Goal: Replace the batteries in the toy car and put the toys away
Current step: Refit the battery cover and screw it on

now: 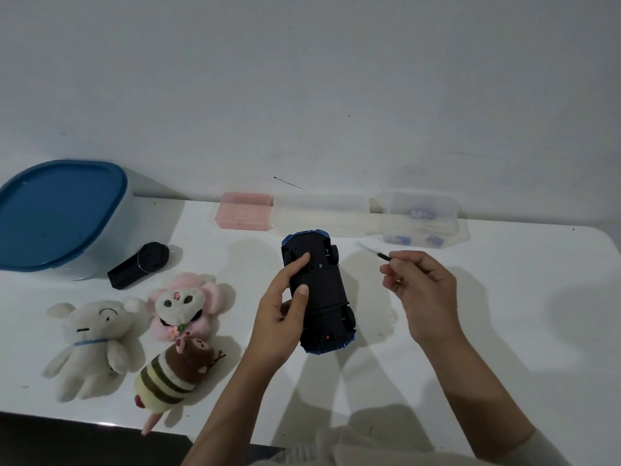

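Observation:
A blue toy car (322, 294) lies upside down on the white table (504, 297), its dark underside and wheels facing up. My left hand (285, 311) grips its left side, index finger and thumb resting on the underside. To the right of the car, my right hand (423, 290) pinches a thin screwdriver (376, 252) whose blurred tip points up and left, clear of the car. A clear plastic box (416, 216) with batteries inside stands at the back right by the wall.
A storage tub with a blue lid (57, 210) stands at the far left. A black remote controller (139, 264) lies beside it. Three plush toys, white (90, 344), pink (183, 304) and striped brown (174, 371), lie at front left. A pink box (245, 210) sits by the wall.

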Available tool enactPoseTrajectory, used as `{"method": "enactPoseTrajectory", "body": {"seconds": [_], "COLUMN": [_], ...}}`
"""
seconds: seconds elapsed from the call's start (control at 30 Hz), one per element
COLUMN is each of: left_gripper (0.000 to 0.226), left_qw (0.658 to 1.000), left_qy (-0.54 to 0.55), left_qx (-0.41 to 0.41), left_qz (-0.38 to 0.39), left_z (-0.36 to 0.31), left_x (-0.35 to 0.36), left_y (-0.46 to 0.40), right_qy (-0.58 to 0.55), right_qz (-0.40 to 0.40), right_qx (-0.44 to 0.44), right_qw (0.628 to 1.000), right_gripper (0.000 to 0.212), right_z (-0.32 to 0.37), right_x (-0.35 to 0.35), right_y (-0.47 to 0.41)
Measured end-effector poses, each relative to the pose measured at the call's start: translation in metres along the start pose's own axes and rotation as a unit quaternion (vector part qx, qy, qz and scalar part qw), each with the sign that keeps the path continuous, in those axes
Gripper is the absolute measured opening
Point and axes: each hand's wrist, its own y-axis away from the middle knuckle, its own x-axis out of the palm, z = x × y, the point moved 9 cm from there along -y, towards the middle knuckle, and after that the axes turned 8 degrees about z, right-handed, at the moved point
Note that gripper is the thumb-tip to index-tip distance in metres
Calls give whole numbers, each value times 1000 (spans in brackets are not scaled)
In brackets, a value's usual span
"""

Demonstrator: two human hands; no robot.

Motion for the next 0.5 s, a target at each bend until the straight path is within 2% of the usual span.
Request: {"method": "enactPoseTrajectory", "body": {"seconds": [0.13,0.23,0.37,0.5], "left_gripper": [40,40,39,39], "left_qw": [1000,1000,1000,999], "left_qy": [-2,-2,-11,-29], "left_qx": [-1,0,6,23], "left_qz": [-1,2,14,14], "left_z": [-1,-4,-9,-16], "left_x": [1,2,5,7], "left_y": [-1,-2,-2,-3], "right_qy": [-149,-229,-220,-176], "right_qz": [79,101,127,124], "right_qx": [71,108,116,85], "right_qw": [983,962,960,973], "right_gripper": [14,17,16,22], "right_z": [-1,-4,-6,-2], "right_x": [28,41,55,59], "right_y": [2,2,5,7]}}
